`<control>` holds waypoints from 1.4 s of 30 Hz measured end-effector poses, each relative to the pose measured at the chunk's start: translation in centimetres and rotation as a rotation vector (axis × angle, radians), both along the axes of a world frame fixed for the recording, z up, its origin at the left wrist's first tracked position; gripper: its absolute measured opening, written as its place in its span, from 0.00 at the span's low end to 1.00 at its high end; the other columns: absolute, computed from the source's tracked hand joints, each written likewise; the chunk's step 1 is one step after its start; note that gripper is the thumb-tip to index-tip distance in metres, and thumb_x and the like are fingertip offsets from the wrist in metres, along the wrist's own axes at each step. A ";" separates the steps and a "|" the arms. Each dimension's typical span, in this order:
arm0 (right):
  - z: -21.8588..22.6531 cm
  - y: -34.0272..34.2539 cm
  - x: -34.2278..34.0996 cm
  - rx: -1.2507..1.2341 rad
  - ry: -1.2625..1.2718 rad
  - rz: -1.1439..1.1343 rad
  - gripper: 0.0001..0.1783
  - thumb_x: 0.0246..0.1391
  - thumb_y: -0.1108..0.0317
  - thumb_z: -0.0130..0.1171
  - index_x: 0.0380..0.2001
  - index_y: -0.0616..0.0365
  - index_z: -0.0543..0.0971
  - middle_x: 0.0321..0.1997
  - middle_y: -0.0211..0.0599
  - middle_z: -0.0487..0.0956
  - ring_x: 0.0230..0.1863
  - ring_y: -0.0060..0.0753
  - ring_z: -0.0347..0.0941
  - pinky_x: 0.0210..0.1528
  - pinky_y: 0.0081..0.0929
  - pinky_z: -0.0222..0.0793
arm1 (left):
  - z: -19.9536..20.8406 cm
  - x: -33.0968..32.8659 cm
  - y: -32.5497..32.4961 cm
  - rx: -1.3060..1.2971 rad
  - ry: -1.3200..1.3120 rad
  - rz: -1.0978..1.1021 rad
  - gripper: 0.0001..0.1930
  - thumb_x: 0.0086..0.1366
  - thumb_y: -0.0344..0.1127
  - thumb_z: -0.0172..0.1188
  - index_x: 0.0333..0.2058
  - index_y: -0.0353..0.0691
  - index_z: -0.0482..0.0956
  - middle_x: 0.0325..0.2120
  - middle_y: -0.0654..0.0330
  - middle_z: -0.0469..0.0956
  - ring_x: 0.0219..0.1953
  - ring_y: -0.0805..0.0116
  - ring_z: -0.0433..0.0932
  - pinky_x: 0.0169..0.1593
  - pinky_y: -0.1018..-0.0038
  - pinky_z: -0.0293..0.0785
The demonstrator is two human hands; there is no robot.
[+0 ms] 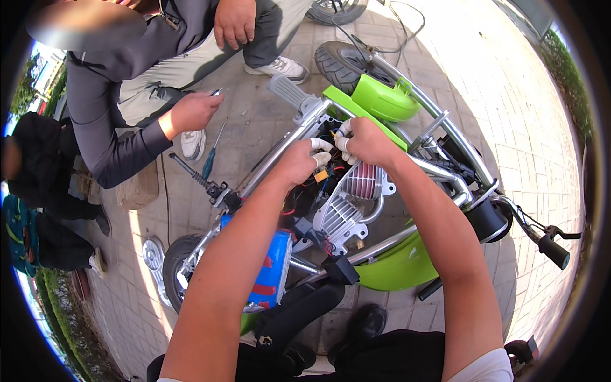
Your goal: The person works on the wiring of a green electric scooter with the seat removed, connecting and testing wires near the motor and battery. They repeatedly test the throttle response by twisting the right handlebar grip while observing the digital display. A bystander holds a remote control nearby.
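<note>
Both my hands are inside the middle of a small green motorbike's silver frame, over a bundle of thin coloured wires. White coverings wrap several of my fingertips. My left hand has its fingers bent together by the wires; whatever is between them is hidden. Just to its right, my right hand pinches a thin wire, with yellow and blue bits showing at the fingertips. A yellow connector lies below my left fingers. Nearer me is a finned silver cover.
A blue-wrapped pack with red tape sits in the frame beneath my left forearm. Across the bike, a crouching person's hand holds a small object. A screwdriver lies on the paving. The handlebar sticks out right; a wheel is at the far side.
</note>
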State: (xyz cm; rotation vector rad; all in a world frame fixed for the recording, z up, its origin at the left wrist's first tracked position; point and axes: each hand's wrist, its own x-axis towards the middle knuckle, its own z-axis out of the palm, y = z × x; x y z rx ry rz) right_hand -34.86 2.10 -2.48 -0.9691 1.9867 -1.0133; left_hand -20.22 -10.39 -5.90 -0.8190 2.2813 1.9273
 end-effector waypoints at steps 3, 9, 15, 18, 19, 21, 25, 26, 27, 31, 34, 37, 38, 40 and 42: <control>-0.1 0.0 0.0 0.003 0.014 0.005 0.08 0.50 0.74 0.62 0.31 0.70 0.81 0.22 0.43 0.80 0.22 0.34 0.79 0.28 0.32 0.75 | 0.4 -0.1 0.2 -0.056 0.009 0.000 0.10 0.66 0.28 0.59 0.45 0.35 0.80 0.34 0.60 0.81 0.35 0.73 0.76 0.41 0.74 0.73; 0.4 0.0 0.2 0.006 -0.062 0.023 0.07 0.54 0.74 0.61 0.31 0.69 0.80 0.23 0.41 0.80 0.22 0.31 0.78 0.27 0.29 0.75 | 0.5 -0.2 0.3 -0.098 0.024 -0.028 0.10 0.66 0.28 0.58 0.45 0.34 0.80 0.34 0.59 0.82 0.34 0.73 0.77 0.41 0.73 0.74; 0.6 -0.1 0.2 0.018 -0.056 0.046 0.07 0.55 0.73 0.61 0.32 0.69 0.80 0.23 0.40 0.80 0.22 0.30 0.78 0.27 0.29 0.76 | 0.0 -0.5 0.4 -0.033 0.035 -0.033 0.11 0.66 0.27 0.58 0.46 0.32 0.79 0.34 0.60 0.81 0.34 0.74 0.77 0.40 0.74 0.74; 0.4 -0.1 0.2 0.000 -0.107 0.023 0.08 0.56 0.73 0.61 0.32 0.70 0.80 0.24 0.40 0.81 0.23 0.30 0.79 0.28 0.28 0.76 | -0.1 -0.4 0.2 -0.016 0.040 -0.014 0.11 0.66 0.27 0.58 0.46 0.31 0.79 0.34 0.59 0.81 0.34 0.74 0.77 0.40 0.74 0.74; 0.3 0.0 0.1 -0.012 -0.128 0.009 0.08 0.57 0.73 0.61 0.32 0.70 0.80 0.24 0.40 0.81 0.23 0.30 0.79 0.28 0.28 0.76 | 0.2 -0.4 0.2 -0.007 0.033 -0.011 0.12 0.66 0.27 0.58 0.47 0.31 0.78 0.34 0.59 0.81 0.34 0.73 0.77 0.40 0.74 0.74; 0.3 0.3 -0.1 -0.075 -0.283 -0.045 0.08 0.57 0.73 0.60 0.33 0.70 0.80 0.26 0.40 0.81 0.25 0.31 0.79 0.29 0.28 0.77 | 0.3 -0.4 0.2 0.008 0.020 0.001 0.13 0.66 0.27 0.58 0.48 0.30 0.78 0.35 0.58 0.81 0.35 0.73 0.77 0.40 0.74 0.74; 0.2 0.3 -0.6 -0.143 -0.548 -0.158 0.08 0.57 0.72 0.60 0.31 0.68 0.80 0.29 0.39 0.80 0.26 0.30 0.78 0.29 0.27 0.77 | 0.7 -0.3 0.3 0.040 0.009 0.009 0.15 0.66 0.28 0.58 0.50 0.30 0.76 0.38 0.56 0.80 0.37 0.71 0.78 0.42 0.73 0.75; 0.2 0.4 -0.8 -0.130 -0.574 -0.180 0.08 0.57 0.71 0.60 0.31 0.67 0.80 0.29 0.38 0.79 0.25 0.28 0.76 0.27 0.26 0.75 | 0.9 -0.4 0.5 0.049 0.011 0.004 0.16 0.66 0.29 0.58 0.51 0.30 0.76 0.39 0.55 0.80 0.37 0.71 0.78 0.43 0.73 0.75; 0.8 0.3 -0.6 -0.117 -0.601 -0.198 0.07 0.57 0.71 0.61 0.31 0.66 0.80 0.28 0.37 0.78 0.23 0.26 0.74 0.25 0.25 0.73 | 0.9 -0.3 0.4 0.063 0.009 0.000 0.16 0.66 0.29 0.58 0.51 0.30 0.75 0.39 0.55 0.80 0.37 0.71 0.78 0.43 0.73 0.75; 0.8 0.4 -1.4 -0.115 -0.738 -0.164 0.07 0.55 0.69 0.62 0.29 0.62 0.80 0.26 0.33 0.76 0.19 0.22 0.66 0.19 0.23 0.61 | 0.8 -0.2 0.1 0.107 0.016 -0.008 0.15 0.66 0.30 0.58 0.50 0.30 0.76 0.38 0.56 0.79 0.37 0.71 0.77 0.43 0.73 0.74; 0.4 0.4 -1.7 -0.090 -0.792 -0.087 0.05 0.55 0.70 0.63 0.29 0.61 0.81 0.24 0.31 0.76 0.18 0.21 0.65 0.17 0.23 0.54 | 0.6 -0.4 0.2 0.093 0.005 -0.003 0.14 0.66 0.30 0.57 0.48 0.30 0.76 0.36 0.58 0.79 0.37 0.71 0.77 0.44 0.73 0.74; 0.0 0.3 -1.0 -0.082 -0.752 -0.076 0.05 0.57 0.71 0.62 0.30 0.61 0.80 0.22 0.29 0.74 0.16 0.18 0.62 0.17 0.21 0.53 | 0.8 -0.6 0.2 0.055 -0.015 -0.040 0.13 0.66 0.31 0.57 0.47 0.31 0.76 0.35 0.58 0.78 0.38 0.71 0.76 0.45 0.73 0.73; -0.1 0.2 -0.8 -0.088 -0.729 -0.088 0.05 0.57 0.71 0.63 0.30 0.61 0.80 0.22 0.29 0.74 0.16 0.18 0.62 0.17 0.21 0.53 | 0.9 -0.7 0.2 0.041 -0.020 -0.060 0.13 0.66 0.31 0.57 0.47 0.31 0.76 0.35 0.59 0.78 0.38 0.71 0.76 0.45 0.73 0.73; 0.0 -0.2 -0.5 -0.102 -0.685 -0.106 0.04 0.57 0.71 0.64 0.31 0.61 0.80 0.21 0.28 0.74 0.15 0.18 0.61 0.16 0.21 0.52 | 0.6 -0.6 -0.1 0.018 -0.029 -0.071 0.14 0.66 0.31 0.56 0.48 0.31 0.76 0.35 0.59 0.78 0.38 0.71 0.76 0.46 0.74 0.72; -0.2 -0.3 0.1 -0.121 -0.677 -0.154 0.04 0.56 0.72 0.64 0.31 0.61 0.80 0.21 0.29 0.74 0.15 0.18 0.61 0.15 0.21 0.52 | 0.4 -0.6 -0.1 0.048 -0.017 -0.071 0.15 0.65 0.29 0.56 0.49 0.32 0.75 0.36 0.60 0.79 0.39 0.71 0.76 0.47 0.74 0.72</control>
